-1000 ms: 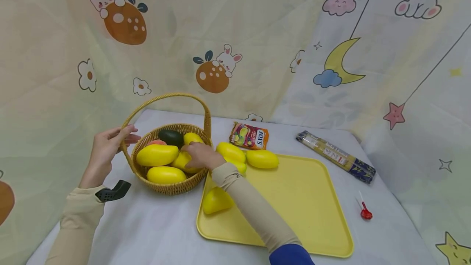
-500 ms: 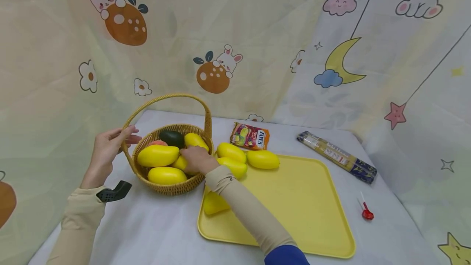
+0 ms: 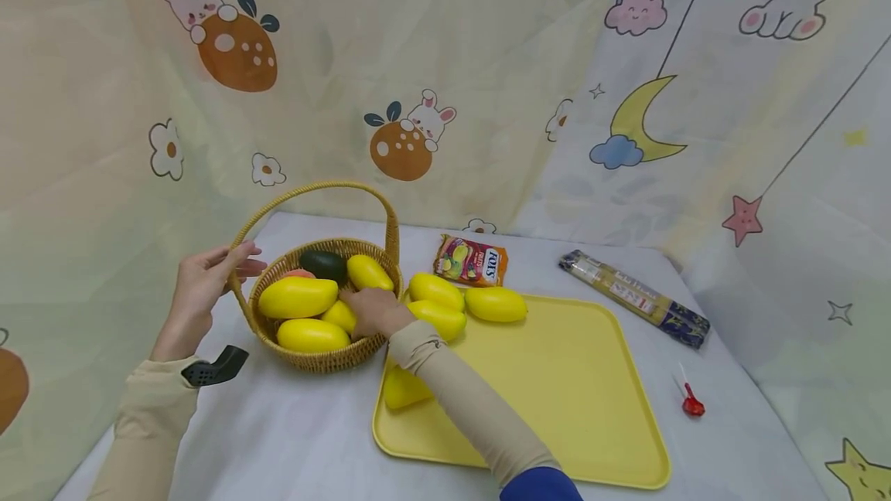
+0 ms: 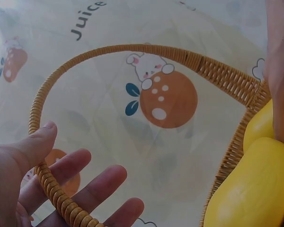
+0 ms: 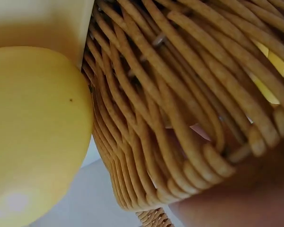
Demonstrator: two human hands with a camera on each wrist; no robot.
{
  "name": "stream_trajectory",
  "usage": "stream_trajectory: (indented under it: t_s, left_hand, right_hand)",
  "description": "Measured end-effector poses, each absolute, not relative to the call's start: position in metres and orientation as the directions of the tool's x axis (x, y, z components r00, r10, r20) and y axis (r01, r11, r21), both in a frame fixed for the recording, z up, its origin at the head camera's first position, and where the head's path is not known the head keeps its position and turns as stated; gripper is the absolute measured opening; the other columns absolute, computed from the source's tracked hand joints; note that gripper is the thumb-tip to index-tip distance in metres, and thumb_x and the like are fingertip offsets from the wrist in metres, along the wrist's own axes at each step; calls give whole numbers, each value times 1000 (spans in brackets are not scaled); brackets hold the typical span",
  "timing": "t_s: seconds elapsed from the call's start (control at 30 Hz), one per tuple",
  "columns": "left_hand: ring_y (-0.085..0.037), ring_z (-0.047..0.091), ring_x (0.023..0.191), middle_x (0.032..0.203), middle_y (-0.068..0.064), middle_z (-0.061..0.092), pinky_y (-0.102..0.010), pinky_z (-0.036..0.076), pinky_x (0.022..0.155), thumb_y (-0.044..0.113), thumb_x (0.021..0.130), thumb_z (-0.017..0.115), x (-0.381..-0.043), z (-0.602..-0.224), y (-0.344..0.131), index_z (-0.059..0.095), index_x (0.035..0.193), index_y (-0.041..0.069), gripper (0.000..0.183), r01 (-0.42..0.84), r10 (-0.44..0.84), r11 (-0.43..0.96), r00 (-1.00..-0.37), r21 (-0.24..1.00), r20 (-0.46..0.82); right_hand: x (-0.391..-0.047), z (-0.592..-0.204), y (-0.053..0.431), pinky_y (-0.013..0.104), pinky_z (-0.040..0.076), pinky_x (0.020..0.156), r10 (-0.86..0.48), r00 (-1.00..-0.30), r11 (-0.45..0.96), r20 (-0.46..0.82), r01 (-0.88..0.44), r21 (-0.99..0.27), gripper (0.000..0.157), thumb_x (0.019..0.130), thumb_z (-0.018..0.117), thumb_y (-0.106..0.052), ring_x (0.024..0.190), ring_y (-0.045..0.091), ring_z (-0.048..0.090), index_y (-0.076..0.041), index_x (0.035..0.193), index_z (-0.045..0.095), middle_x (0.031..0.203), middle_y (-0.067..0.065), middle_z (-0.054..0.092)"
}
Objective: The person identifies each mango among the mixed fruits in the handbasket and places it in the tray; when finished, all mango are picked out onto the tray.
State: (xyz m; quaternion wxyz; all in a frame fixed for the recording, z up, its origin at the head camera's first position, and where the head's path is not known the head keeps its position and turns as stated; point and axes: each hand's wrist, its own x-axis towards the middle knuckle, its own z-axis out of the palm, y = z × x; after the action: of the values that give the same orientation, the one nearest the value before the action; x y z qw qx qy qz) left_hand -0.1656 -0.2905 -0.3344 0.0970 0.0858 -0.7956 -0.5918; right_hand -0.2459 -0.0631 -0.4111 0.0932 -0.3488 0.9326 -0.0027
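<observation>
A wicker basket (image 3: 327,362) with a tall hoop handle (image 3: 327,185) holds several yellow mangoes (image 3: 298,297), a dark green avocado (image 3: 323,264) and a pinkish fruit (image 3: 299,274). My left hand (image 3: 198,292) holds the handle's left side; in the left wrist view the thumb (image 4: 40,139) lies in front of it, with the fingers extending behind. Down inside the basket's right side is my right hand (image 3: 379,311), over the mangoes. Its fingertips are hidden among the fruit, and I cannot tell whether they grip one. Woven wall (image 5: 180,94) fills much of the right wrist view.
Right of the basket lies a yellow tray (image 3: 557,393) with several yellow fruits (image 3: 496,305) along its left and back edges. Behind it sits a candy packet (image 3: 472,260). A long wrapped noodle-like pack (image 3: 633,296) and a red lollipop (image 3: 692,403) lie to the right.
My right hand has shifted slightly left and lower within the basket, uncovering more of the mango at its back right. The left hand stays at the handle.
</observation>
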Motion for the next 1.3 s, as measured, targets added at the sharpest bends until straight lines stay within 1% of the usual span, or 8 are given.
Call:
stream_trajectory:
  t_s: [0.2,0.37,0.5,0.77,0.93,1.03,1.2,1.3]
  left_hand:
    - [2,64,80,76,24,67,-24,41,81,54,90,56,-166,-336,-290,64,107,21,38,-20,-252,290,-966,957,56]
    - [3,63,80,76,25,67,-24,41,81,53,91,55,-166,-335,-289,64,108,20,38,-21,-260,298,-964,954,60]
    - [3,63,80,76,25,67,-24,41,81,54,91,55,-167,-335,-289,64,107,21,38,-25,-262,305,-963,952,58]
    - [3,64,79,76,25,67,-26,41,81,52,92,55,-170,-338,-292,65,107,22,34,-31,-266,292,-963,956,50]
    - [2,64,80,77,23,68,-24,42,80,50,92,56,-169,-339,-292,65,108,20,36,-29,-257,279,-965,960,45]
    - [2,64,79,77,23,69,-23,42,78,49,93,56,-169,-338,-291,66,107,20,34,-19,-250,284,-967,959,55]
    - [3,65,78,76,23,69,-21,43,77,47,94,56,-169,-336,-291,66,106,21,31,-7,-248,286,-966,958,67]
    - [3,64,79,76,23,69,-21,43,76,47,93,57,-169,-337,-292,66,108,20,32,-14,-249,283,-967,959,59]
  right_hand:
    - [-246,-404,-61,28,46,71,-673,-729,737,-130,-675,-32,57,76,81,-35,81,11,54,-21,125,55,99,-4,63]
    - [-246,-388,-57,27,45,66,-682,-722,728,-120,-685,-19,62,76,80,-33,78,12,52,-22,130,53,93,-4,61]
    - [-247,-377,-57,27,46,64,-671,-730,733,-128,-679,30,66,77,78,-34,79,13,53,-25,136,49,94,-2,61]
    - [-245,-360,-47,31,50,70,-670,-731,735,-133,-678,26,75,77,78,-35,89,14,57,-27,143,43,111,0,62]
    - [-243,-351,-33,29,48,63,-690,-716,722,-108,-690,-40,74,77,78,-33,81,16,55,-24,142,44,104,0,62]
    - [-242,-347,-23,30,48,68,-692,-716,722,-94,-689,-67,77,77,79,-34,86,16,55,-24,144,42,108,1,62]
    - [-240,-343,-3,38,49,86,-675,-732,738,-98,-667,-98,79,78,79,-36,105,20,57,-24,146,40,127,3,59]
    - [-237,-344,10,39,48,90,-663,-741,748,-107,-652,-122,79,79,79,-33,111,22,56,-23,146,40,130,4,58]
